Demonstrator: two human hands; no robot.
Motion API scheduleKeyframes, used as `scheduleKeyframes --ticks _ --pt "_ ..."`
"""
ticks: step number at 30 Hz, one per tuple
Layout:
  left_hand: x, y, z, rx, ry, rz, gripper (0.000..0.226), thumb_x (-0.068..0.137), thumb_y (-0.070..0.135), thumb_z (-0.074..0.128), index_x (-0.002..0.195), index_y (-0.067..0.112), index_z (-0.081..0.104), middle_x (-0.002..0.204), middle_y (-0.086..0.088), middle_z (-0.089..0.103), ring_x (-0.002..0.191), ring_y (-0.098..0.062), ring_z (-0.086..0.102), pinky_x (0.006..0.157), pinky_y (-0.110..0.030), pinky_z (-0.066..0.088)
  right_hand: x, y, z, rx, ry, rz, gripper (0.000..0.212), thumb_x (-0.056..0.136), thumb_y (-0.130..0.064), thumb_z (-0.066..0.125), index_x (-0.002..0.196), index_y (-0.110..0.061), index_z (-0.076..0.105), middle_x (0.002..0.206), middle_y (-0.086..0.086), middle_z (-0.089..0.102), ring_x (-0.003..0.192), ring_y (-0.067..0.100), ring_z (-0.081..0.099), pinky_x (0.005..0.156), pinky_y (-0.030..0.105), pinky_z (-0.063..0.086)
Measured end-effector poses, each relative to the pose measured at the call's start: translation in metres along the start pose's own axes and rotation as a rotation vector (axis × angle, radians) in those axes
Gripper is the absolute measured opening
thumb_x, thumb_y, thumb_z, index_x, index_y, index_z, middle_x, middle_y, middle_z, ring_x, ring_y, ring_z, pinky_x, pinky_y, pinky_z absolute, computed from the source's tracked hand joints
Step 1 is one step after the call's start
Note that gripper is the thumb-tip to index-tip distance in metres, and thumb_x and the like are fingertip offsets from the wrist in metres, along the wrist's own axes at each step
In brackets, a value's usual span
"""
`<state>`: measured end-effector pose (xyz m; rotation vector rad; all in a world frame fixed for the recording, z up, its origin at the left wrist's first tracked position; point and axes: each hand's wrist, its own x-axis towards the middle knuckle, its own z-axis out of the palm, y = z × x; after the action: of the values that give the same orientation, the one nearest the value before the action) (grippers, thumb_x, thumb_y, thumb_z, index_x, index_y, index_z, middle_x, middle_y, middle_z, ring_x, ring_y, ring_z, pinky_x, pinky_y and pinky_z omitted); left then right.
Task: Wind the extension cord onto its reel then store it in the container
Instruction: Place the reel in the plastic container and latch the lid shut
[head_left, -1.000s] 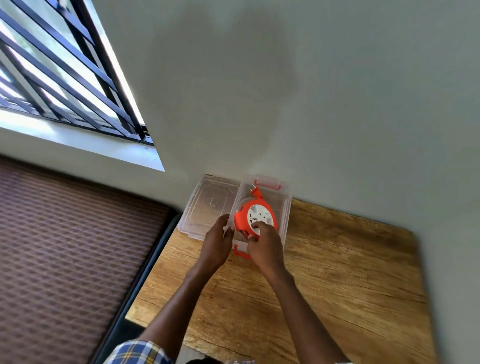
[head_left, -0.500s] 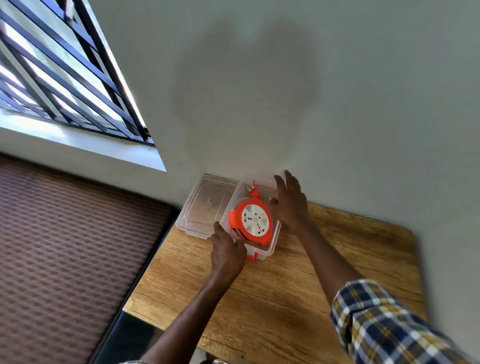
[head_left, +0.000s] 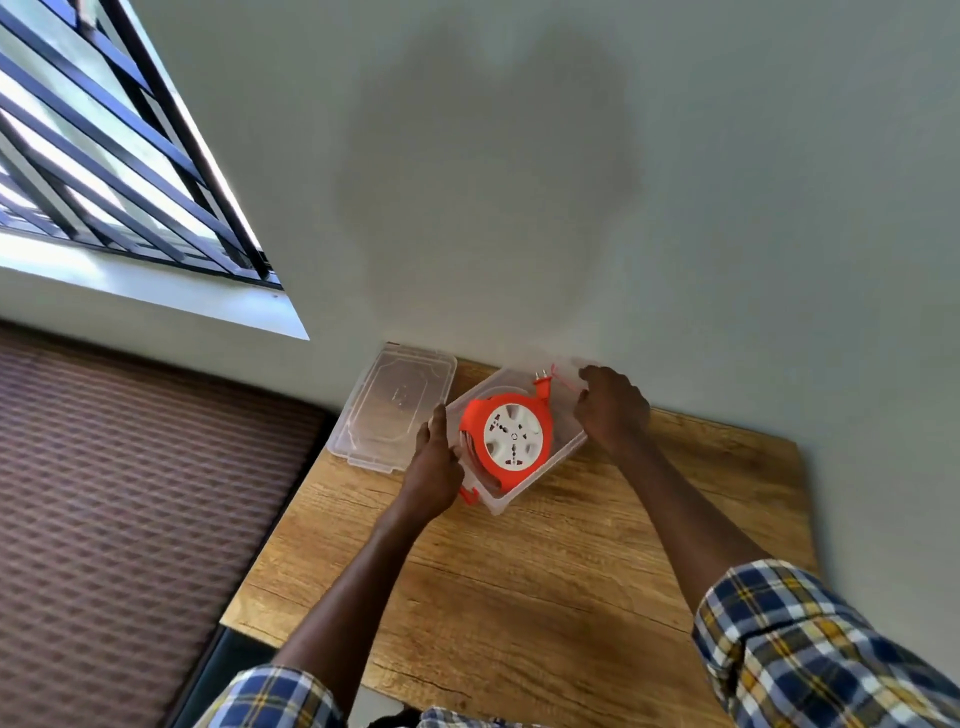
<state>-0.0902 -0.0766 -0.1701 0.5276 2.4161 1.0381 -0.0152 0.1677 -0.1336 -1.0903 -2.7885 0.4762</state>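
An orange extension cord reel (head_left: 506, 437) with a white socket face lies inside a clear plastic container (head_left: 563, 457) at the far edge of the wooden table (head_left: 545, 571). Its orange plug (head_left: 542, 383) sticks up at the far end. My left hand (head_left: 434, 470) grips the container's near-left side by an orange latch (head_left: 469, 496). My right hand (head_left: 610, 408) holds the container's far-right rim. The container sits turned at an angle to the wall.
The clear lid (head_left: 395, 408) lies flat to the left of the container, partly over the table's left edge. A grey wall rises right behind the table. A barred window (head_left: 104, 156) is at upper left and a brown woven surface (head_left: 130, 493) lies below it.
My right hand let go of the reel, now resting in the container, and moved to the far-right rim. Both hands have since turned the container at an angle, away from the lid.
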Motion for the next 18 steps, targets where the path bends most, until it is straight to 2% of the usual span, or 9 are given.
scheduleKeyframes --ticks 2,4,5,7,9,11,13,16,18 --pt "0.007 0.003 -0.001 0.015 -0.046 0.064 0.076 0.108 0.004 0.046 0.169 0.023 0.004 0.172 -0.016 0.023 0.153 -0.037 0.033 0.116 -0.052 0.041 -0.015 0.015 -0.004 0.052 0.029 0.085 0.044 0.091 -0.019 0.072 0.134 -0.017 0.064 0.131 0.007 0.070 0.111 0.029 0.070 0.084 0.034 0.055" --pt "0.012 0.009 -0.004 0.014 -0.105 0.107 0.074 0.107 0.011 0.049 0.168 0.027 0.011 0.164 -0.015 0.039 0.138 -0.036 0.052 0.104 -0.043 0.049 -0.035 0.031 -0.008 0.073 0.036 0.163 0.043 0.087 -0.023 0.075 0.127 -0.016 0.066 0.122 0.008 0.072 0.105 0.030 0.071 0.078 0.033 0.055" --pt "0.014 0.011 -0.004 0.004 -0.127 0.127 0.074 0.104 0.016 0.052 0.167 0.031 0.016 0.154 -0.011 0.049 0.124 -0.028 0.061 0.095 -0.035 0.052 -0.046 0.039 -0.009 0.076 0.041 0.190 0.040 0.085 -0.024 0.075 0.124 -0.015 0.067 0.118 0.008 0.073 0.102 0.031 0.071 0.074 0.032 0.054" --pt "0.019 0.017 -0.001 -0.009 -0.162 0.183 0.069 0.103 0.015 0.053 0.163 0.036 0.027 0.136 0.002 0.052 0.099 -0.001 0.061 0.076 -0.014 0.050 -0.068 0.054 -0.012 0.107 0.056 0.240 0.035 0.085 -0.026 0.075 0.117 -0.014 0.069 0.110 0.007 0.074 0.094 0.030 0.071 0.064 0.027 0.045" --pt "0.024 0.026 0.002 -0.025 -0.193 0.219 0.067 0.105 0.003 0.050 0.160 0.038 0.034 0.128 0.009 0.052 0.094 0.003 0.058 0.064 -0.007 0.049 -0.086 0.065 -0.013 0.174 0.064 0.296 0.035 0.086 -0.027 0.075 0.118 -0.014 0.070 0.108 0.007 0.075 0.091 0.028 0.071 0.061 0.025 0.042" --pt "0.025 0.034 0.007 -0.063 -0.230 0.238 0.065 0.104 -0.003 0.053 0.148 0.043 0.041 0.120 0.014 0.059 0.102 -0.009 0.063 0.066 -0.010 0.052 -0.100 0.071 -0.012 0.244 0.068 0.351 0.037 0.086 -0.027 0.075 0.121 -0.015 0.070 0.111 0.007 0.075 0.093 0.028 0.071 0.066 0.028 0.047" --pt "0.025 0.037 0.011 -0.093 -0.253 0.254 0.063 0.102 -0.005 0.057 0.142 0.041 0.042 0.116 0.009 0.063 0.106 -0.014 0.068 0.070 -0.017 0.057 -0.114 0.075 -0.009 0.287 0.084 0.396 0.040 0.086 -0.028 0.076 0.123 -0.015 0.067 0.111 0.007 0.074 0.093 0.028 0.071 0.068 0.030 0.051" --pt "0.026 0.034 0.015 -0.084 -0.281 0.256 0.071 0.103 -0.005 0.056 0.156 0.036 0.035 0.125 -0.006 0.065 0.109 -0.021 0.069 0.083 -0.034 0.063 -0.128 0.076 -0.005 0.310 0.128 0.433 0.041 0.086 -0.031 0.077 0.119 -0.014 0.062 0.104 0.007 0.073 0.086 0.029 0.071 0.054 0.021 0.035" --pt "0.027 0.029 0.015 -0.075 -0.283 0.224 0.074 0.105 -0.003 0.053 0.164 0.032 0.025 0.129 -0.012 0.064 0.111 -0.025 0.069 0.086 -0.042 0.063 -0.129 0.075 -0.003 0.318 0.143 0.431 0.039 0.085 -0.032 0.077 0.116 -0.015 0.060 0.102 0.007 0.073 0.084 0.028 0.070 0.053 0.021 0.031"
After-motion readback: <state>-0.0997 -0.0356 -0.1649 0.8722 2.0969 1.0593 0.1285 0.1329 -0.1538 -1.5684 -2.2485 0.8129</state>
